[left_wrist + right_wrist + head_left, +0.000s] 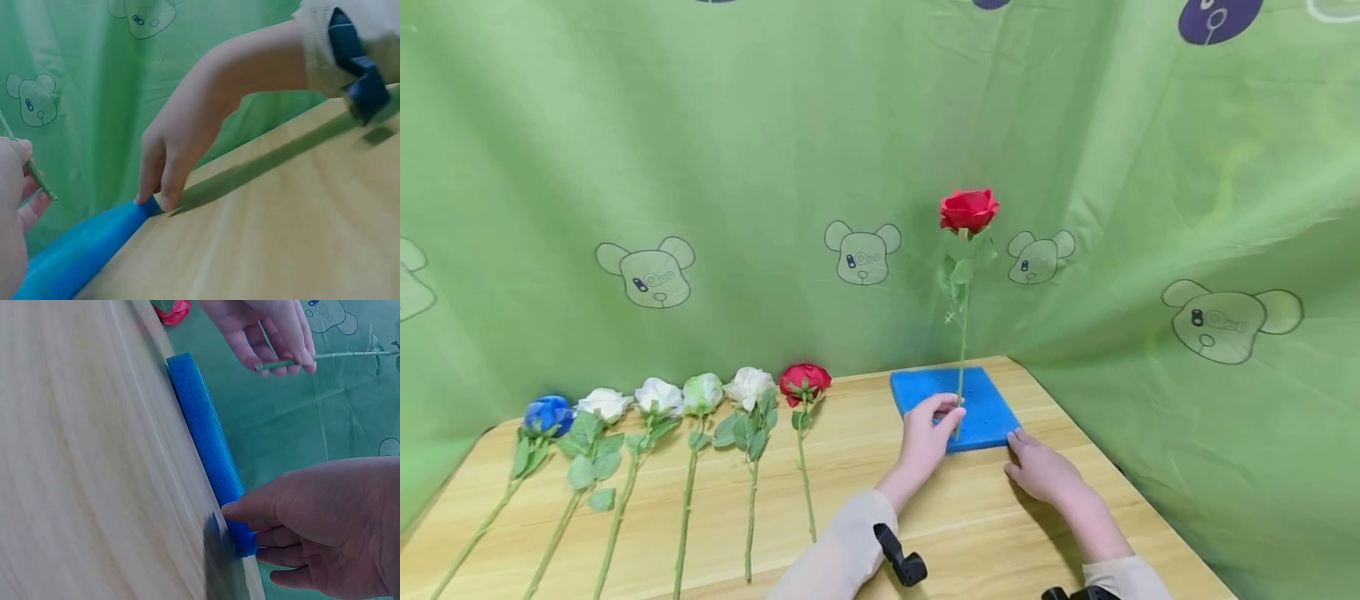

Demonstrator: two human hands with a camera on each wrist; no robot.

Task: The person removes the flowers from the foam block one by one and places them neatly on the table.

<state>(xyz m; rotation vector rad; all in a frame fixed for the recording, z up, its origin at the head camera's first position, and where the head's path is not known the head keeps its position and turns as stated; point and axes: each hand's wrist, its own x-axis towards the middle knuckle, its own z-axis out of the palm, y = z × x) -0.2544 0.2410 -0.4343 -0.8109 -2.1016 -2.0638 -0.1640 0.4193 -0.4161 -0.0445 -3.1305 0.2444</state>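
My left hand pinches the lower stem of a red artificial rose between thumb and fingers. The rose stands nearly upright, bloom high against the curtain. In the right wrist view the stem's cut end pokes out past the fingers, apart from the blue foam block. That block lies flat on the table, with small holes in its top. At its near right corner my right hand holds the edge, thumb and fingers about the corner; the left wrist view shows this right hand from the side.
Left on the wooden table lie another red rose, several white or pale roses and a blue rose, stems toward me. A green curtain with bear faces hangs behind and at the right.
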